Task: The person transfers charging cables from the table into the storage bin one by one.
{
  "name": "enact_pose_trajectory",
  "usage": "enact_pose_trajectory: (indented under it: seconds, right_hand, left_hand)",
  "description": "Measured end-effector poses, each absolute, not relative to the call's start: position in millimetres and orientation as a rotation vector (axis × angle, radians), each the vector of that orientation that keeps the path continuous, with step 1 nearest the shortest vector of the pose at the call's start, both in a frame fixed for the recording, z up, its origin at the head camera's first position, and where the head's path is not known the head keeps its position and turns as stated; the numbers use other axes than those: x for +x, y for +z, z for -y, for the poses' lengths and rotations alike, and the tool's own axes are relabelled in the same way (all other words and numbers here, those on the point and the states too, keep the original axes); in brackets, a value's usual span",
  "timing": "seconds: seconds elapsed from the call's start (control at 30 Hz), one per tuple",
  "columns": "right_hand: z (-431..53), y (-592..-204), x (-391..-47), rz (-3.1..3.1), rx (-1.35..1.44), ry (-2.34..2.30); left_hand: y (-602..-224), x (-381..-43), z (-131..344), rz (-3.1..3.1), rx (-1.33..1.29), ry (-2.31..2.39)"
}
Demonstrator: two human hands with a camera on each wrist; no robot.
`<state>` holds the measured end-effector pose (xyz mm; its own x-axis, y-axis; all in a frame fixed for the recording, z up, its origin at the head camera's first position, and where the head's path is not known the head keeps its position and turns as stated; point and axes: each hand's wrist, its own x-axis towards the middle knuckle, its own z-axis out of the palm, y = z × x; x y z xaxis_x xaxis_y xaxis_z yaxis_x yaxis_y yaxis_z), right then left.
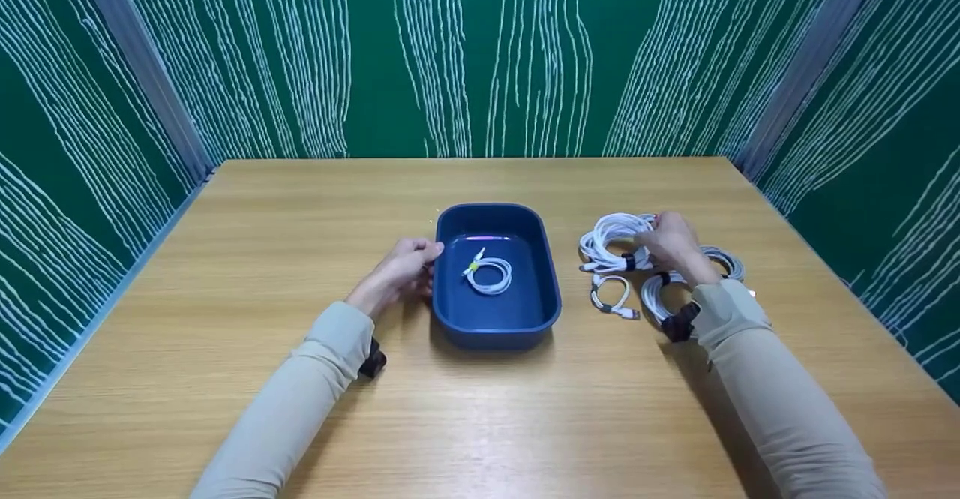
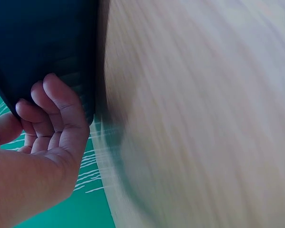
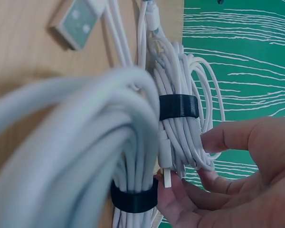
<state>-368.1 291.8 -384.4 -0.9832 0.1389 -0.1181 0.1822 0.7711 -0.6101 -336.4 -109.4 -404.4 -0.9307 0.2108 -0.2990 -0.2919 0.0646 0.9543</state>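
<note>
A dark blue bin (image 1: 496, 332) stands mid-table, a small coiled white cable (image 1: 491, 289) with a yellow tie lying inside it. My left hand (image 1: 405, 266) holds the bin's left side, thumb at the rim and fingers against the outer wall; the left wrist view shows those curled fingers (image 2: 61, 95). To the right of the bin, my right hand (image 1: 671, 242) grips the edge of a thick white cable coil (image 1: 611, 232). In the right wrist view thumb and fingers pinch this coil (image 3: 178, 128), bound by a black strap.
Nearer than the gripped coil lie a small white cable loop (image 1: 611, 296) with a USB plug and another strapped coil (image 1: 656, 300). A grey coil (image 1: 727, 260) sits farther right, partly behind the right wrist. Green, white-streaked walls (image 1: 495, 56) border the wooden table (image 1: 300, 206).
</note>
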Motion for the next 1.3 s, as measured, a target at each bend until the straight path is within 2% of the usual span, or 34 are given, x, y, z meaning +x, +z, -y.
enact_pose_trajectory:
  seconds: [0.8, 1.3]
  right_hand:
    - [-291, -370, -363, -2.767, 0.229, -1.337]
    - [-276, -356, -362, -2.712, 0.233, -1.378]
  left_hand:
    - [-407, -336, 111, -2.008, -0.044, 1.922]
    - [-405, -335, 109, -1.978, -0.067, 1.931]
